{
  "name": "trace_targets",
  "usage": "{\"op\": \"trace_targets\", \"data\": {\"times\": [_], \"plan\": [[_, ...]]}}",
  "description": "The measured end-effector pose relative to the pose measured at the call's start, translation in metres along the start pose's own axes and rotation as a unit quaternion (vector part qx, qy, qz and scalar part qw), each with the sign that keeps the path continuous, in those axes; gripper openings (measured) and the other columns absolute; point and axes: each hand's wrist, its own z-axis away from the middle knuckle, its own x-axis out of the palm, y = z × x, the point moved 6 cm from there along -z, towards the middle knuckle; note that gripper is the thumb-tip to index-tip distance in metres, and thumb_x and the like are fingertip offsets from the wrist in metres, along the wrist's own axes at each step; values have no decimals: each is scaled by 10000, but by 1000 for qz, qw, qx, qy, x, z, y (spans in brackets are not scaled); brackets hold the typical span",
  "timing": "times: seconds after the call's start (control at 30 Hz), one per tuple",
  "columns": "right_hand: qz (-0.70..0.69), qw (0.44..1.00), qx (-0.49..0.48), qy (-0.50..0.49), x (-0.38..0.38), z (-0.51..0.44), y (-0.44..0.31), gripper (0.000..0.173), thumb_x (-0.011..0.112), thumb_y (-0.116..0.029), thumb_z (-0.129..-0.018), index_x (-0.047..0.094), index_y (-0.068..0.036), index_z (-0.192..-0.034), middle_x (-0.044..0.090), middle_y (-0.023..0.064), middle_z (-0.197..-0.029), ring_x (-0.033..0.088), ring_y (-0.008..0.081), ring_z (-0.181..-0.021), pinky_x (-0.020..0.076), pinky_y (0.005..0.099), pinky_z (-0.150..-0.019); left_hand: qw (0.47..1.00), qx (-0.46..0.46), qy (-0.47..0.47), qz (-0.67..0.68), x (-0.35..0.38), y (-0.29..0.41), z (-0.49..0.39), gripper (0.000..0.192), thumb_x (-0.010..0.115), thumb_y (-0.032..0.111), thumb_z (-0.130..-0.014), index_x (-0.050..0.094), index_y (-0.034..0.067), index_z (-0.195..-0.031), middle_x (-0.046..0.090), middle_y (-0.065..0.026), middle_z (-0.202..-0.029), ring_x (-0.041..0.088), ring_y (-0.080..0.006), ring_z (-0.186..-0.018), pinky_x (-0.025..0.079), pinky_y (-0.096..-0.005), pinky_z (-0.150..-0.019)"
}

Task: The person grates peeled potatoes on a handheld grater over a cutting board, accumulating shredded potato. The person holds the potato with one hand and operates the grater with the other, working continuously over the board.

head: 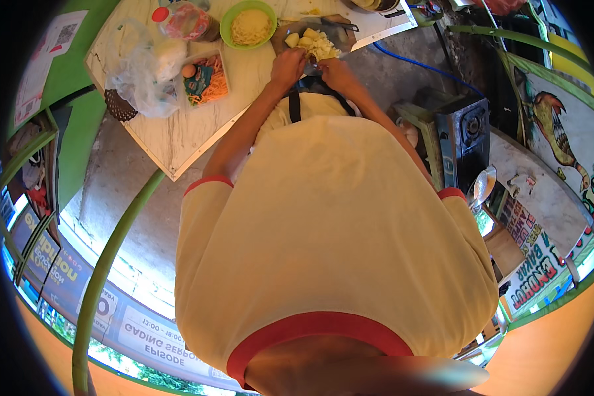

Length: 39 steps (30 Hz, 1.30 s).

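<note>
At the near edge of the table, my left hand (289,67) and my right hand (334,73) are close together with fingers pinched. Between their fingertips is a small dark-red item (313,60), too small to name. Just beyond them lies a dark cutting board (345,37). Chopped pale-yellow pieces (321,45), possibly potato, are heaped on it beside larger chunks (292,39). A knife (334,24) rests across the board's far side, its dark handle to the right.
Left of the board are a green bowl of noodles (250,27), a tray of shredded carrot and an egg (213,81), clear plastic bags (141,79) and a red-capped bottle (183,21). A gas stove (468,126) stands to my right; a blue hose (425,68) runs behind it.
</note>
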Motion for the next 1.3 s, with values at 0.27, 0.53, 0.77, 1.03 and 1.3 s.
{"op": "trace_targets", "data": {"times": [0.27,0.53,0.77,1.03,1.3], "plan": [[-13,999,-26,30,-17,-4,0,243,595,-82,-968,778,-36,-1121,751,250,-1026,713,467,-1004,577,514,-878,1000,-1,3,-9,-6,4,-1,164,679,112,-924,701,37,-1068,728,-176,-1028,701,-427,-962,571,-535,-796],[20,999,-26,-5,-8,-6,13,258,588,-96,-971,777,-48,-1139,747,249,-1042,714,462,-1001,576,525,-892,999,11,30,-29,-4,8,-3,129,688,135,-922,717,57,-1019,741,-144,-971,717,-392,-922,565,-510,-766],[20,1000,-25,2,-11,-10,15,259,587,-109,-969,775,-39,-1134,746,255,-1039,711,469,-997,573,536,-899,999,-1,21,-25,-3,6,-2,133,689,143,-919,718,60,-1019,749,-146,-983,720,-391,-925,569,-505,-770],[-5,999,-30,25,-11,-12,25,277,586,-133,-972,769,-45,-1160,720,306,-1053,689,501,-1037,563,552,-906,999,-25,8,-26,-2,5,-2,147,702,162,-931,726,60,-1034,758,-131,-972,729,-371,-926,577,-491,-777],[16,1000,-2,19,-18,-6,17,264,593,-60,-965,779,-30,-1149,736,282,-1039,709,480,-1009,575,529,-900,999,-8,12,-33,1,5,-4,142,715,158,-928,724,57,-1028,756,-125,-965,730,-363,-916,576,-482,-768]]}}
